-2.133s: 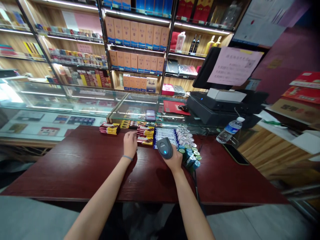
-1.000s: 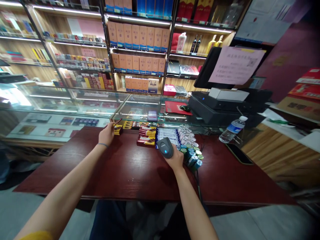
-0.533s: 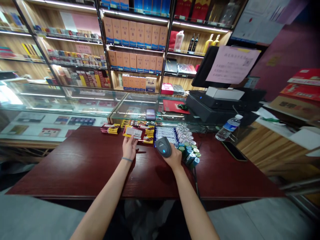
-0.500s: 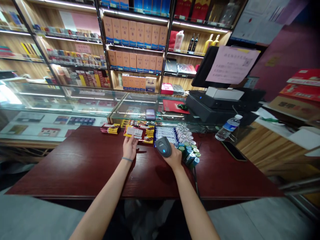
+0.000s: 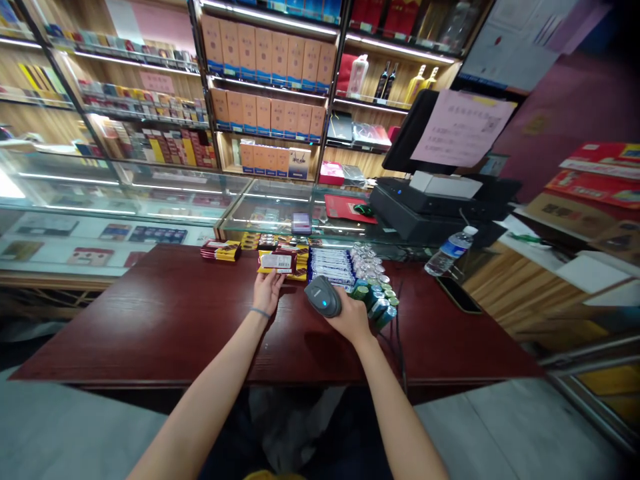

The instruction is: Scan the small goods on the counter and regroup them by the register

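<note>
My left hand [image 5: 268,289] holds a flat red and yellow snack pack [image 5: 278,262] tilted up, its white barcode label facing me. My right hand [image 5: 350,319] grips a grey handheld scanner [image 5: 324,296] with a blue light, just right of the pack and aimed toward it. Both are above the dark red table [image 5: 165,320]. Behind the held pack lies a stack of like packs [image 5: 295,255]; a second stack [image 5: 221,250] sits farther left.
Blue-white packs [image 5: 331,264] and green-capped cans [image 5: 376,301] stand right of the scanner. A water bottle [image 5: 447,251] and a black phone [image 5: 459,294] lie at the right. A register with a monitor [image 5: 431,200] and glass counters [image 5: 150,193] stand behind.
My left hand went left to the far stack, then came back holding a pack up with its barcode showing. It is now slightly farther forward. The scanner hand has barely moved.
</note>
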### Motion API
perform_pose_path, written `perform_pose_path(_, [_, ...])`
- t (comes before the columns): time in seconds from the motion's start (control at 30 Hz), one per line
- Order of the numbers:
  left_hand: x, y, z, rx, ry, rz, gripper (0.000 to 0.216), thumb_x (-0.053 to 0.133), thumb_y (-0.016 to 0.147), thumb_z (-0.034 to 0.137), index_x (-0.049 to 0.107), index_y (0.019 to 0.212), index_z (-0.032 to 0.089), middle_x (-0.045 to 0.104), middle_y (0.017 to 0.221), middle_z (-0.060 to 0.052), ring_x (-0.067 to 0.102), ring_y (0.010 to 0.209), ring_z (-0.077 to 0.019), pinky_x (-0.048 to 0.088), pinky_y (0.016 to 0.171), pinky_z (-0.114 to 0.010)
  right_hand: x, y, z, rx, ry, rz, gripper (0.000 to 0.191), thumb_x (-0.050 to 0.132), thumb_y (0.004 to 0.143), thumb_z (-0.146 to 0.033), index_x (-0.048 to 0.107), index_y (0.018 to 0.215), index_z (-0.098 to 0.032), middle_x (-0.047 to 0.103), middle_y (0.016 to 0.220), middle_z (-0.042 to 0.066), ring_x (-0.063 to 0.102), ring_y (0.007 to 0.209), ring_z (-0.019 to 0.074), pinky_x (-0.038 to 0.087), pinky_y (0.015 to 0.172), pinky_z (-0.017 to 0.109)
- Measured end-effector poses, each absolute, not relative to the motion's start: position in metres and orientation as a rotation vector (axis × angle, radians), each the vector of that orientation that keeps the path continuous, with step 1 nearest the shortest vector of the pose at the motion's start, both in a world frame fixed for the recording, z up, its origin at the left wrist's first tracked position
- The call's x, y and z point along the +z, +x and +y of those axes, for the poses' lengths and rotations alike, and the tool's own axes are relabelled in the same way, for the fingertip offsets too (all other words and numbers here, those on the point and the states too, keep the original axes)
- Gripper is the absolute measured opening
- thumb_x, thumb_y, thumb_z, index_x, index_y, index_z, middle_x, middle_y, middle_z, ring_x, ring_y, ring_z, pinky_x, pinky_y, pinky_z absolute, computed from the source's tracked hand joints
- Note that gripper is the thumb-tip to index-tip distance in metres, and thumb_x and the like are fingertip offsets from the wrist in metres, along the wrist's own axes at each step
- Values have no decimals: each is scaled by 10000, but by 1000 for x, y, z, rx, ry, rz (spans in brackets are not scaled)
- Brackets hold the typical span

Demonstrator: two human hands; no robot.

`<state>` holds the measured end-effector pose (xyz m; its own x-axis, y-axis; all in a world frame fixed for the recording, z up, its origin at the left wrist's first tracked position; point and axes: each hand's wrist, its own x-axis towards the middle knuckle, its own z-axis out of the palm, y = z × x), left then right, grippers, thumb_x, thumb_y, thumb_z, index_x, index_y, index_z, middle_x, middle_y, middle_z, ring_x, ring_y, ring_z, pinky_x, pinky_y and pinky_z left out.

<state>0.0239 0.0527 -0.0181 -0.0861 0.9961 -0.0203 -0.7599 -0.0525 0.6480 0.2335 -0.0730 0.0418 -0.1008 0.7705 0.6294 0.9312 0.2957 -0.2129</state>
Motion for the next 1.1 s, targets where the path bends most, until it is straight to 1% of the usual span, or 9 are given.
perform_pose_path(0.1, [-17,24,51,1572,483,588,227,701,794,158,598,989,210,702,998,-18,683,934,-121,501,1015,-386,39,232,-88,-293,-1554,-1925,431,643,754,-388,591,1136,-196,737,741,23,699,627,207,426,545,239])
perform_pose_path(0.27, [-16,24,49,1563,572,569,232,702,791,159,583,979,226,685,1076,-32,659,1047,-150,495,1030,-410,33,233,-104,-236,-1589,-1911,283,637,738,-376,594,961,-206,711,674,13,690,596,205,399,523,233])
perform_pose_path(0.33, [-16,24,49,1563,610,569,235,707,793,177,577,981,234,677,1102,-31,650,1072,-151,490,1036,-414,32,235,-108,-230,-1588,-1903,263,630,739,-372,590,940,-207,704,661,10,688,585,205,400,520,234])
perform_pose_path(0.53, [-16,24,50,1584,539,596,280,754,759,208,607,996,224,683,1027,-12,668,932,-120,499,996,-387,32,243,-118,-264,-1547,-1888,335,621,753,-369,597,1040,-197,721,714,31,695,617,211,444,556,244])
perform_pose_path(0.67, [-14,21,53,1654,616,692,292,779,735,308,656,975,197,681,1012,-32,659,885,-135,518,918,-360,32,246,-126,-306,-1588,-1853,320,615,754,-372,602,1019,-192,705,680,19,688,600,205,434,542,242])
perform_pose_path(0.77, [-8,13,53,1790,922,967,311,720,788,381,698,1038,196,681,1032,-52,640,933,-171,504,900,-347,31,251,-131,-341,-1603,-1839,322,599,755,-364,599,1025,-188,704,674,16,684,589,204,428,535,242])
perform_pose_path(0.9, [9,2,50,1891,1613,1348,291,604,888,358,718,1114,215,659,977,-63,606,945,-191,481,898,-335,32,258,-138,-360,-1609,-1803,312,597,759,-359,594,1019,-186,706,670,21,684,588,209,432,534,244])
perform_pose_path(0.97, [18,1,49,1791,1975,1384,291,543,927,309,707,1157,236,642,984,-70,596,931,-191,477,875,-326,31,261,-139,-363,-1617,-1783,303,603,762,-366,595,1006,-186,705,669,25,684,587,211,434,532,246])
perform_pose_path(1.1, [20,6,50,1364,2575,1377,311,493,942,226,695,1178,250,632,985,-93,562,929,-213,463,836,-328,29,263,-141,-375,-1618,-1760,299,598,764,-362,595,1006,-185,705,670,30,684,587,216,442,539,254])
